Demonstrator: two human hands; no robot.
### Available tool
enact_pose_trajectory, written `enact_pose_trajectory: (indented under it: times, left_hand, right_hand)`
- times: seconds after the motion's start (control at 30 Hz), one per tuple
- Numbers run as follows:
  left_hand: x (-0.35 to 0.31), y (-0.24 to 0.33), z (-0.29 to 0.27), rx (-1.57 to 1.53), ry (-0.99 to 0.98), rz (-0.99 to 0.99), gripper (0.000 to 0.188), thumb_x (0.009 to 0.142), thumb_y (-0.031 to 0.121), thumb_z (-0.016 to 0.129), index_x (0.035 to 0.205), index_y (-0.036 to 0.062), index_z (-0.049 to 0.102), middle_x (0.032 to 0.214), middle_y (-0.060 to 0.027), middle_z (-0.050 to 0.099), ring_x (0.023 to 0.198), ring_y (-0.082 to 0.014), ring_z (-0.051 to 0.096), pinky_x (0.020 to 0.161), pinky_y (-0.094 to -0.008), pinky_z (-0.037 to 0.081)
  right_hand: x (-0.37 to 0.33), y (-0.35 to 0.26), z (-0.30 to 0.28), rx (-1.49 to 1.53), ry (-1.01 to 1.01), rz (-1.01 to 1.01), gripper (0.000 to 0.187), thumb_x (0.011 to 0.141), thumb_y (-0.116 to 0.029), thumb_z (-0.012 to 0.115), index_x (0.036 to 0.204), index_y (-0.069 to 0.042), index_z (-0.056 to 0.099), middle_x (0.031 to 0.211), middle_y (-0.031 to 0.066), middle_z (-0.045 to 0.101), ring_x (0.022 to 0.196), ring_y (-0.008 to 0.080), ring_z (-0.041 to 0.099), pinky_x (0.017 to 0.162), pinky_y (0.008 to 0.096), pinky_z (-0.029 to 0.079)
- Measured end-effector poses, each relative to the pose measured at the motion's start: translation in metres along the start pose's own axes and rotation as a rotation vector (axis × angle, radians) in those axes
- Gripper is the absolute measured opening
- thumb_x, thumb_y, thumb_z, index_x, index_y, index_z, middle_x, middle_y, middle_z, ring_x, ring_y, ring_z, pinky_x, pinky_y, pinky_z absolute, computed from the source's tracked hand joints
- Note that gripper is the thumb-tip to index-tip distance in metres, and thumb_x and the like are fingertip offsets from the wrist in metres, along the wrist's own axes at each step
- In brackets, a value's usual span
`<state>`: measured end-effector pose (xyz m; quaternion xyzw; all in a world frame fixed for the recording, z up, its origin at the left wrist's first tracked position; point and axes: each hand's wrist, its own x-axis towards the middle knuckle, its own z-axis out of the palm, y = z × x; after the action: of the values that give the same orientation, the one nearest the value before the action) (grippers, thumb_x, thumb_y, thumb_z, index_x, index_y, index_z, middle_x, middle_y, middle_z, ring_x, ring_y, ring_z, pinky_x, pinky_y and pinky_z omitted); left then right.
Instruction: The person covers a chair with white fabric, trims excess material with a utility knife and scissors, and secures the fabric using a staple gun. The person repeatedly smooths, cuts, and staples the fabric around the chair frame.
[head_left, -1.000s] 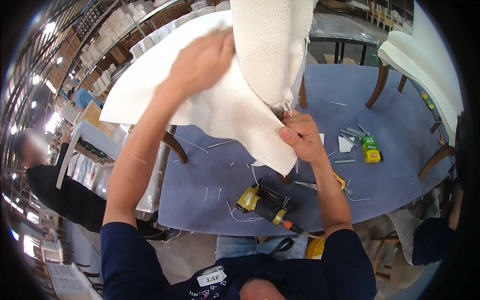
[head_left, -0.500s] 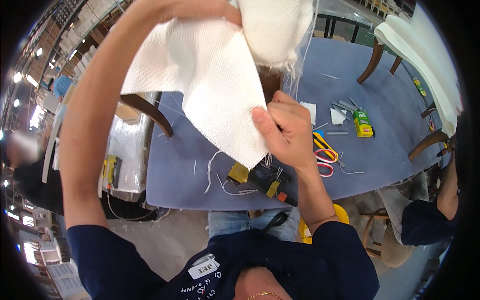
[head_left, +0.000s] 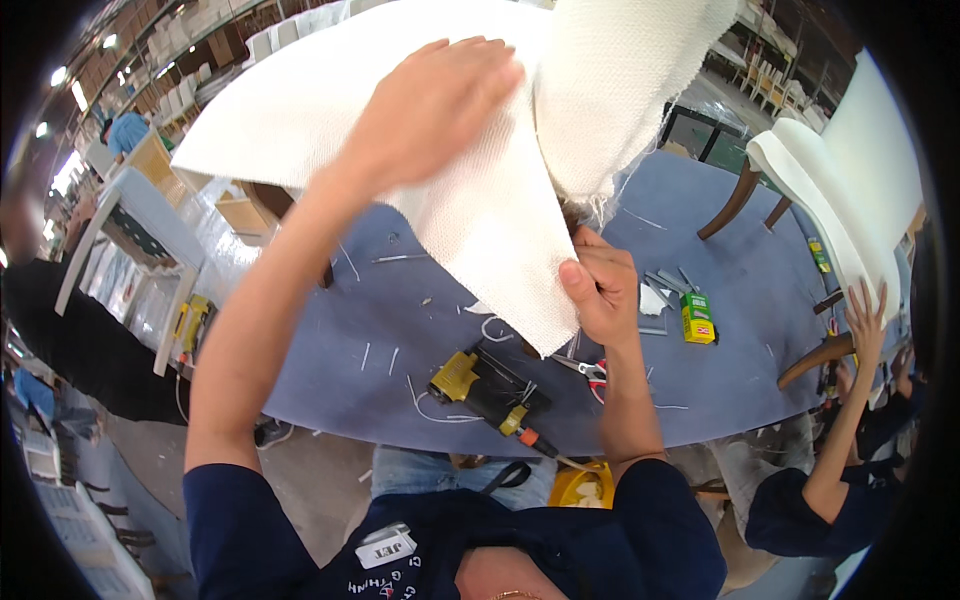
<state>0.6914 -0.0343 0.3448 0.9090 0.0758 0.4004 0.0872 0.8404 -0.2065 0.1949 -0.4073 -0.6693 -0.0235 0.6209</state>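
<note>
White woven fabric covers a chair whose dark wooden leg shows at the left. My left hand lies flat on the fabric, fingers stretched out and slightly blurred. A loose corner of the cloth hangs toward me, and my right hand pinches its right edge between thumb and curled fingers. Beside this corner rises another upholstered part with a frayed lower edge. Below the hands, a yellow and black staple gun rests on the table, and scissors with red handles are partly hidden behind my right wrist.
The blue-grey table carries thread scraps, staple strips and a green and yellow box. A second white chair stands at the right under a co-worker's hand. Another staple gun lies at the left; a yellow container sits below the table edge.
My left hand has come down from the top of the fabric to lie flat on it. My right hand keeps its pinch on the edge. The co-worker's hand now touches the right chair.
</note>
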Motion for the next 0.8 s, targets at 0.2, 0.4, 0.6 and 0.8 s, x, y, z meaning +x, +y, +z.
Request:
enact_pose_trajectory:
  times: [0.2,0.4,0.6,0.8]
  left_hand:
    - [-0.014,-0.001,0.040,0.354,0.392,0.262,0.051,0.104,0.043,0.041,0.126,0.0025,0.064,0.125,-0.0177,0.065,0.117,-0.0346,0.059,0.103,-0.0461,0.040]
    - [0.004,0.002,0.016,-0.138,0.452,-0.048,0.057,0.105,0.047,0.040,0.110,-0.0032,0.068,0.115,-0.0206,0.068,0.111,-0.0377,0.062,0.098,-0.0440,0.046]
    - [0.020,-0.004,-0.023,0.415,0.586,0.117,0.052,0.105,0.039,0.040,0.129,-0.0029,0.061,0.126,-0.0219,0.065,0.123,-0.0324,0.058,0.108,-0.0395,0.039]
    - [0.035,-0.043,-0.034,0.364,0.383,-0.011,0.055,0.105,0.049,0.036,0.128,0.0065,0.063,0.122,-0.0223,0.065,0.112,-0.0379,0.063,0.098,-0.0433,0.048]
  right_hand:
    - [0.000,0.014,-0.004,0.170,-0.006,-0.047,0.041,0.097,-0.018,0.062,0.062,-0.001,0.050,0.054,0.0076,0.043,0.053,0.0231,0.036,0.058,0.0370,0.031]
    - [0.000,0.020,-0.011,0.178,-0.058,-0.053,0.041,0.097,-0.019,0.062,0.062,-0.001,0.050,0.055,0.0085,0.046,0.052,0.0239,0.037,0.058,0.0369,0.032]
    - [-0.001,0.023,-0.004,0.197,0.003,-0.068,0.041,0.097,-0.018,0.062,0.062,0.000,0.050,0.054,0.0083,0.044,0.052,0.0233,0.036,0.058,0.0375,0.031]
    - [-0.001,0.020,-0.006,0.260,0.015,-0.067,0.043,0.097,-0.019,0.062,0.061,-0.001,0.048,0.054,0.0074,0.042,0.054,0.0210,0.035,0.058,0.0366,0.030]
